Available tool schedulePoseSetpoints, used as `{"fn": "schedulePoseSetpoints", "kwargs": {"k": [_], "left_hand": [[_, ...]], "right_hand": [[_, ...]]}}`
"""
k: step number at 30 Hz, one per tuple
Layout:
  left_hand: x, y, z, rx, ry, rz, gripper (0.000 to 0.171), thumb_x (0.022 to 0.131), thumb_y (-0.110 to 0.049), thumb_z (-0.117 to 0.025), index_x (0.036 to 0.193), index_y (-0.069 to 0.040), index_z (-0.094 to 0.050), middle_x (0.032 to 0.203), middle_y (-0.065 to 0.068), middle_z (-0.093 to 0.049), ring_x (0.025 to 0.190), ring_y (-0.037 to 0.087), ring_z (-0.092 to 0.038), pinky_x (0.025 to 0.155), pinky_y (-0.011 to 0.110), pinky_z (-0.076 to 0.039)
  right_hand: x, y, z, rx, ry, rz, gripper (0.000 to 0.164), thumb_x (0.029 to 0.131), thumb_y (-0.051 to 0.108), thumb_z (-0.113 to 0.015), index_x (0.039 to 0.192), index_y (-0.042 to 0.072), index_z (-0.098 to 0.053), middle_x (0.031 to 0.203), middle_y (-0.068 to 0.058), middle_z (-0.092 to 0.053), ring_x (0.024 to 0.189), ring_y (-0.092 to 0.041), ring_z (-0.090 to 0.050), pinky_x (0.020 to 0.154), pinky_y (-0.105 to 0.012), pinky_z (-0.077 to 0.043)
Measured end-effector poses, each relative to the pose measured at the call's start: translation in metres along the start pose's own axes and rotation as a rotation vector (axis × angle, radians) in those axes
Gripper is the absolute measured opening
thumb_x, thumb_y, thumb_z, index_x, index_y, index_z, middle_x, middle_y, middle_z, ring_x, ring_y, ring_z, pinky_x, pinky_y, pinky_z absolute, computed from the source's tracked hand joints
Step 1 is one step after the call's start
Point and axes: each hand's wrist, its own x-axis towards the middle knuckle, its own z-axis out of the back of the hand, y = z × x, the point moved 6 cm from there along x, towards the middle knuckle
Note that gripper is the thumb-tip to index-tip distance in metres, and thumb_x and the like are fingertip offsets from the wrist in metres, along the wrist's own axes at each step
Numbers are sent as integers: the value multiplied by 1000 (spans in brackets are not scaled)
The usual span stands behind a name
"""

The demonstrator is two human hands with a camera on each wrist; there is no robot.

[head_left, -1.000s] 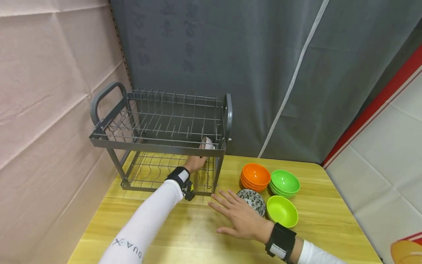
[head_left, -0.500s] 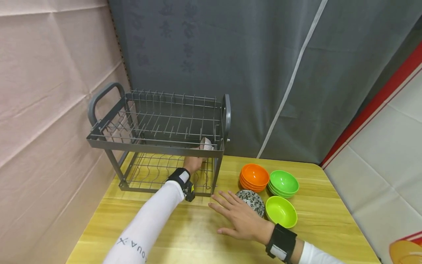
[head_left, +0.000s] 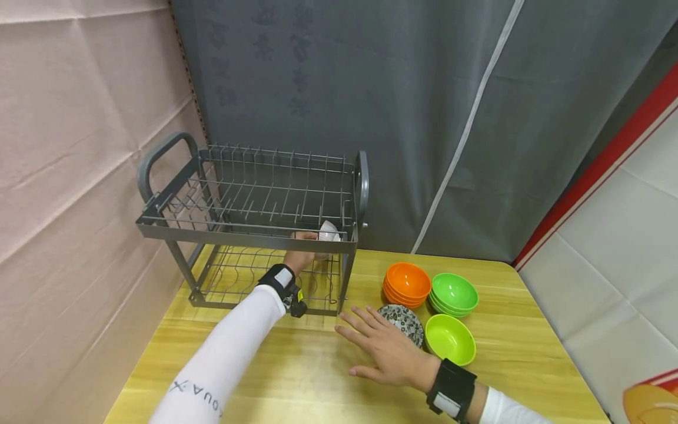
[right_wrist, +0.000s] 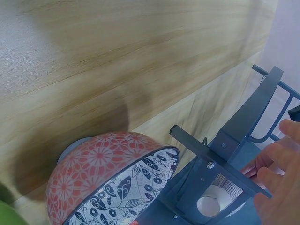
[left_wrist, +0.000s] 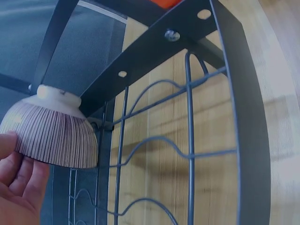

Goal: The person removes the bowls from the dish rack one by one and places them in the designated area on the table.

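Observation:
In the left wrist view, a white bowl with dark vertical stripes (left_wrist: 56, 129) has its foot upward and its rim downward. My left hand (left_wrist: 21, 187) grips its rim, thumb on the outside and fingers under the edge. The head view shows the striped bowl (head_left: 328, 232) at the right end of the lower tier of a dark grey dish rack (head_left: 246, 237), partly hidden by the upper tier. My right hand (head_left: 384, 347) holds nothing, fingers straight and spread, beside a bowl with a floral inside (head_left: 405, 323). Its red patterned outside shows in the right wrist view.
Right of the floral bowl stand stacked orange bowls (head_left: 408, 282), stacked green bowls (head_left: 455, 293) and a yellow-green bowl (head_left: 450, 340). All rest on the wooden table (head_left: 318, 377). A grey curtain (head_left: 402, 118) hangs behind; a pale cloth wall (head_left: 79, 206) stands at the left.
My left hand has shifted left within the lower tier, and more of the striped bowl's outside shows. The right hand has stayed in place. The view has shifted slightly.

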Motion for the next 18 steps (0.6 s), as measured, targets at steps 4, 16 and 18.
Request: {"fn": "schedulePoseSetpoints", "kwargs": {"k": [4,16,18], "left_hand": [[1,-12,12,-87,55,96,24,86,-9,-67,106,-4,-79,100,11,-79,94,22,-75,83,27,-61],[-5,-97,49,-159,198,466,33,95,-4,-59,124,11,-66,126,28,-68,121,40,-64,98,40,-58],[-5,-98,52,-165,205,487,35,94,-1,-58,126,11,-65,129,28,-66,124,40,-62,102,43,-56]], "right_hand": [[0,0,0,-4,7,-1,78,98,71,-38,159,22,-35,167,-5,-31,153,-31,-33,125,-49,-31],[-1,0,-1,-3,1,4,79,97,71,-39,158,21,-36,167,-6,-31,153,-32,-33,124,-51,-32],[-1,0,-1,-1,4,1,79,97,71,-39,157,20,-38,167,-6,-31,153,-32,-33,124,-51,-32]]}}
